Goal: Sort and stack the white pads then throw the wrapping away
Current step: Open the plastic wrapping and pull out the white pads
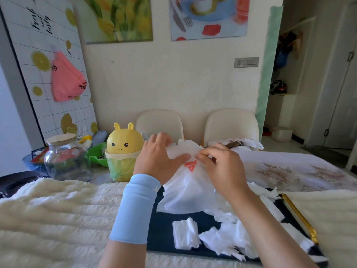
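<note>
A translucent white plastic wrapping bag (188, 190) with red print is held up over a dark tray (162, 235). My left hand (158, 157) grips its top left edge and my right hand (218, 167) pinches its top right edge. Below the bag, several white pads (224, 238) lie loose on the tray. A small neat stack of pads (184, 235) sits to their left.
A yellow bunny-shaped bin (123, 151) with a green liner stands left of my hands. A glass jar (65, 157) and a green bowl (95, 155) stand further left. Fluffy cream cloth (58, 209) covers the table. Two cream chairs (231, 124) stand behind.
</note>
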`<act>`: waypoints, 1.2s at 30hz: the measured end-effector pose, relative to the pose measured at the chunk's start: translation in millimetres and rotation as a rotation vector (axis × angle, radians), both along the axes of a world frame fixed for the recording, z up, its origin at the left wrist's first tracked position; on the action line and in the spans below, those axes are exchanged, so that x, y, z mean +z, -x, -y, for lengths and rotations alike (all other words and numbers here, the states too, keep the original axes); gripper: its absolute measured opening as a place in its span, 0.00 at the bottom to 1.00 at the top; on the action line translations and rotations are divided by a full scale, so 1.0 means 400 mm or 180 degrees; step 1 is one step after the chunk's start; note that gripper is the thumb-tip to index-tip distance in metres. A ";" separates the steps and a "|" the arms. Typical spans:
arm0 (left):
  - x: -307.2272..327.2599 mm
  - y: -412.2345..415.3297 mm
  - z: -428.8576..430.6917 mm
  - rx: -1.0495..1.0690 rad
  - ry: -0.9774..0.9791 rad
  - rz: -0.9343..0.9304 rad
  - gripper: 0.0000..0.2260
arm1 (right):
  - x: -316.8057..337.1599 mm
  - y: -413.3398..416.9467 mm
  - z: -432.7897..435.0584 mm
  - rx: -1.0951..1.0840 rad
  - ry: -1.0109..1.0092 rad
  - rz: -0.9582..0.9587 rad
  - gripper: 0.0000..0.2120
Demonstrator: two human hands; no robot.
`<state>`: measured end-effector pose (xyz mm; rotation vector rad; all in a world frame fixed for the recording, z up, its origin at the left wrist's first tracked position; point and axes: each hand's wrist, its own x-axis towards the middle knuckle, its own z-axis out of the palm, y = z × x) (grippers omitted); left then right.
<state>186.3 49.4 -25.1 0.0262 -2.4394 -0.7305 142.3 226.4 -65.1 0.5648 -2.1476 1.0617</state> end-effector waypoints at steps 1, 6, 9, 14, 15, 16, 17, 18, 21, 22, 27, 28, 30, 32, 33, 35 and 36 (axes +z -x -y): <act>0.004 -0.002 0.004 0.0063 -0.0161 0.0126 0.22 | -0.001 0.000 0.000 -0.0008 0.0039 -0.0108 0.05; 0.000 0.002 0.022 -0.0270 -0.0881 0.0221 0.12 | 0.004 -0.008 -0.001 -0.0046 -0.0029 -0.0174 0.05; -0.009 0.000 0.019 -0.0520 -0.1427 -0.0029 0.26 | 0.007 -0.006 -0.007 -0.0189 -0.0144 0.0392 0.12; -0.031 0.016 0.022 -0.0951 -0.1482 0.0061 0.37 | 0.023 -0.022 -0.013 0.0193 -0.0267 0.0471 0.32; -0.032 0.019 0.020 -0.1032 -0.1370 0.0065 0.37 | 0.027 -0.029 -0.007 0.0310 -0.0347 0.0478 0.33; -0.033 0.022 0.017 -0.1107 -0.1262 0.0064 0.38 | 0.028 -0.034 0.001 0.0426 -0.0313 0.0477 0.28; -0.034 0.025 0.014 -0.1187 -0.1200 0.0067 0.39 | 0.026 -0.033 0.008 0.0470 -0.0211 0.0448 0.20; -0.035 0.028 0.010 -0.1223 -0.1121 0.0090 0.39 | 0.023 -0.027 0.013 0.0436 -0.0088 0.0373 0.11; -0.037 0.028 0.002 -0.1107 -0.0960 0.0266 0.29 | 0.016 -0.007 0.014 0.0331 0.0094 0.0293 0.08; -0.039 0.030 0.002 -0.0958 -0.0855 0.0385 0.19 | 0.016 -0.003 0.010 0.0341 0.0156 0.0306 0.10; -0.035 0.029 -0.003 -0.0737 -0.0556 0.0762 0.21 | 0.023 -0.015 0.014 -0.0140 -0.0314 -0.0507 0.21; -0.032 0.029 -0.008 -0.0785 -0.0485 0.0850 0.19 | 0.021 -0.018 0.017 -0.0257 -0.0469 -0.0502 0.20; -0.031 0.029 -0.014 -0.0807 -0.0384 0.0854 0.19 | 0.008 -0.005 0.015 -0.0286 -0.0649 -0.0414 0.19; -0.031 0.032 -0.016 -0.0675 -0.0602 0.0643 0.23 | 0.004 0.001 0.010 -0.0152 -0.0367 -0.0351 0.12; -0.032 0.032 -0.016 -0.0527 -0.0802 0.0475 0.25 | 0.006 0.001 0.006 -0.0105 -0.0146 -0.0315 0.10; -0.034 0.030 -0.014 -0.0180 -0.1088 0.0194 0.27 | 0.015 -0.007 -0.002 -0.0171 0.0140 -0.0284 0.19; -0.036 0.029 -0.011 -0.0066 -0.1152 0.0109 0.27 | 0.021 -0.014 -0.006 -0.0270 0.0165 -0.0318 0.19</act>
